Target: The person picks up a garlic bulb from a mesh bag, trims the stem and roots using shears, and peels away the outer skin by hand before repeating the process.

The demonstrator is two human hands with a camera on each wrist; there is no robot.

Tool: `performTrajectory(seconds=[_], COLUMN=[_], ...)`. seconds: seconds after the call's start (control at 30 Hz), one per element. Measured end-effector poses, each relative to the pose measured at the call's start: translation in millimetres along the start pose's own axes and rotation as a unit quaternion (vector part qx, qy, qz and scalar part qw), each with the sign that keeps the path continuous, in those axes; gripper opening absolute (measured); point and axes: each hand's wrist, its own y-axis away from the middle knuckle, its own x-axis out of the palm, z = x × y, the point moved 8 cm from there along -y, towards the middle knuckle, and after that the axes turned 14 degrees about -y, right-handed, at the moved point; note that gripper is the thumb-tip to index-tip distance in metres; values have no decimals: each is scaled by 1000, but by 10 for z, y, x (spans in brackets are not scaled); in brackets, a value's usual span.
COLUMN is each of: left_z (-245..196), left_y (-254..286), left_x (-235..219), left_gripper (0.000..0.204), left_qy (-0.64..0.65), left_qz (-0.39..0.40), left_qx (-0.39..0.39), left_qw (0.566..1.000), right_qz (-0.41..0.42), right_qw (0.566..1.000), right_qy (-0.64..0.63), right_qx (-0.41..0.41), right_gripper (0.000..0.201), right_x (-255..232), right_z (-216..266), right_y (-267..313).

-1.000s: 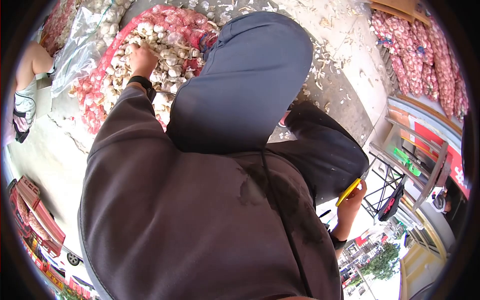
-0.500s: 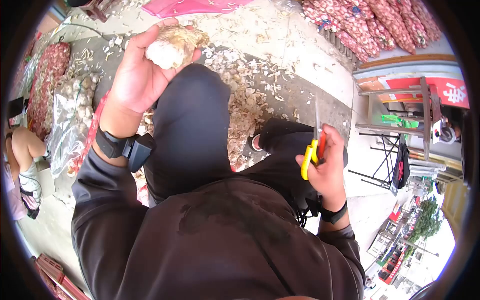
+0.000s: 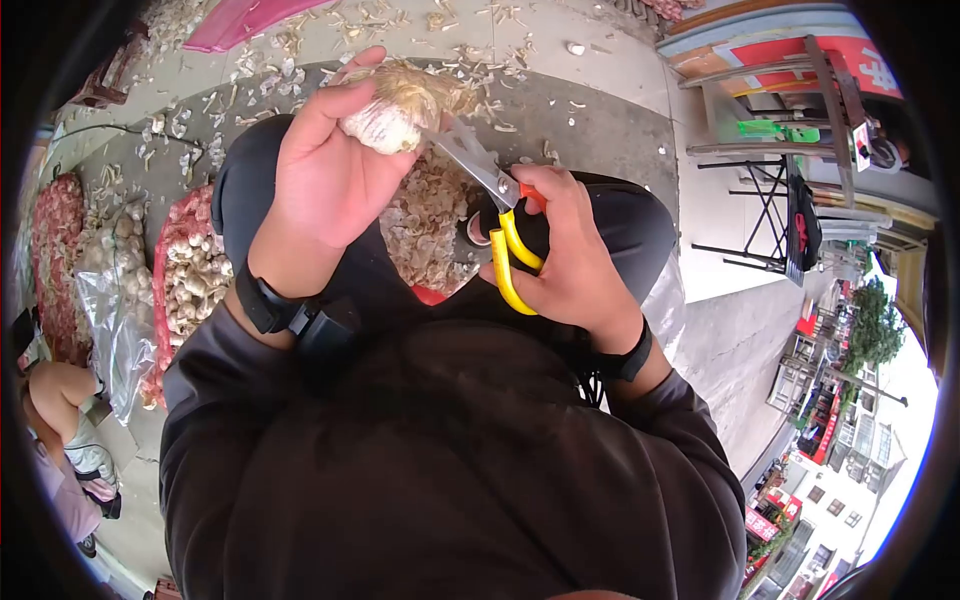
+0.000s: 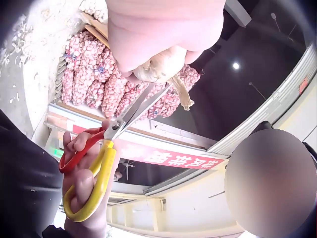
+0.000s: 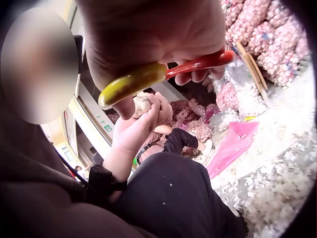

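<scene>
In the head view my left hand [image 3: 335, 165] grips a garlic bulb [image 3: 385, 122] with a dry tan stem. My right hand [image 3: 570, 250] holds scissors [image 3: 517, 245] with one yellow and one red handle, its fingers through the loops. The scissor blades [image 3: 470, 155] point at the bulb's right side. The left wrist view shows the parted blades [image 4: 136, 109] close under the bulb [image 4: 161, 64], beside its hanging stem [image 4: 182, 93]. In the right wrist view the right hand covers the blades, and the bulb [image 5: 141, 105] sits in the left hand [image 5: 141, 130].
A red net bag of garlic [image 3: 190, 285] and a clear plastic bag [image 3: 115, 300] stand at the left, near another person's leg [image 3: 62, 385]. Peel scraps [image 3: 430, 215] lie between my legs. A pink sheet [image 3: 240, 20] lies at the top; a folding stand [image 3: 765, 215] is at the right.
My left hand took a bulb from the net bag and raised it, then moved right. My right hand came up and leftward, bringing the scissor blades beside the bulb.
</scene>
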Motion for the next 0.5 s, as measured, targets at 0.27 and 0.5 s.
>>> performTrajectory(seconds=[0.27,0.5], left_z=[55,71], left_y=[79,126], left_x=[36,8], left_gripper=[53,48], left_qy=[-197,-363], left_qz=[-12,-43], left_qx=[36,111], left_qw=[980,924], right_qz=[-25,-26], right_qw=[998,999], right_qy=[-59,-38], right_qx=[-6,2], right_gripper=[86,76], right_x=[175,201], right_z=[-81,-41], right_y=[-92,-178])
